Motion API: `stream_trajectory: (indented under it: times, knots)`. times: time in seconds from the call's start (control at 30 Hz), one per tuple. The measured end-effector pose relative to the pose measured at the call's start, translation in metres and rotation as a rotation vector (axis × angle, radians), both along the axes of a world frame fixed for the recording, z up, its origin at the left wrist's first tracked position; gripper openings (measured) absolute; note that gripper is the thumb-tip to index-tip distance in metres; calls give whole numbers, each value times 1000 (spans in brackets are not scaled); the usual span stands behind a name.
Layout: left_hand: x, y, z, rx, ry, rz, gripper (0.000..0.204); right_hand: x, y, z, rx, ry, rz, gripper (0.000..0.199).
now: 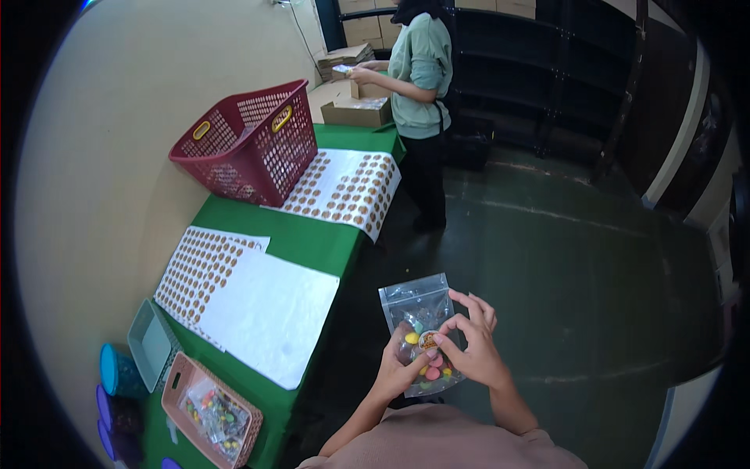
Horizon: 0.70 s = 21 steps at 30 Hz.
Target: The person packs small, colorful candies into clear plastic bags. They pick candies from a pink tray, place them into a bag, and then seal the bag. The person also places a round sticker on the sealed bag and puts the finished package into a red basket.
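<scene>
In front of my body, above the floor beside the table, I hold a clear zip pouch (416, 297) of colourful sweets, pink, yellow and green. My left hand (397, 374) grips its lower left side, the thumb lying across the front. On the pouch's front is a round brown and white sticker (427, 341). My right hand (478, 356) has its thumb and forefinger pinched at this sticker, while its other fingers curl by the pouch's right edge. Part of the sticker is hidden under the fingertips.
Left of me runs a green-covered table (320, 250) with sticker sheets (266, 313) and a maroon basket (293, 141). Nearer are a pink basket (173, 406) of filled pouches, a teal tray (146, 336) and a blue tub (121, 371). A co-worker (422, 70) stands at the far end by cardboard boxes (359, 116).
</scene>
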<state>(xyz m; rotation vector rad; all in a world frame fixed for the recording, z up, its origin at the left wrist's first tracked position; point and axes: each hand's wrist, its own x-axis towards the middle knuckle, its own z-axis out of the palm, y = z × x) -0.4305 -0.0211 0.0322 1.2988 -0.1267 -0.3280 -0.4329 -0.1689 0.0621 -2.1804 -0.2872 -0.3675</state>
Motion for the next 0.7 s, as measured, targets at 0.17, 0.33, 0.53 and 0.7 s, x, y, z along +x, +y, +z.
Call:
stream_trajectory:
  times: [0.17,0.33,0.53,0.7]
  knots:
    - [66,5,-1,4,-20,-51,36,58,7,1,454,-43,-147,63]
    - [136,23,20,-58,-223,-108,38,136,13,-1,921,552,482,62]
    - [197,58,24,39,-213,-44,38,206,54,-16,1058,639,593,45]
    - [228,72,7,125,-218,166,44,256,80,-29,954,658,538,43]
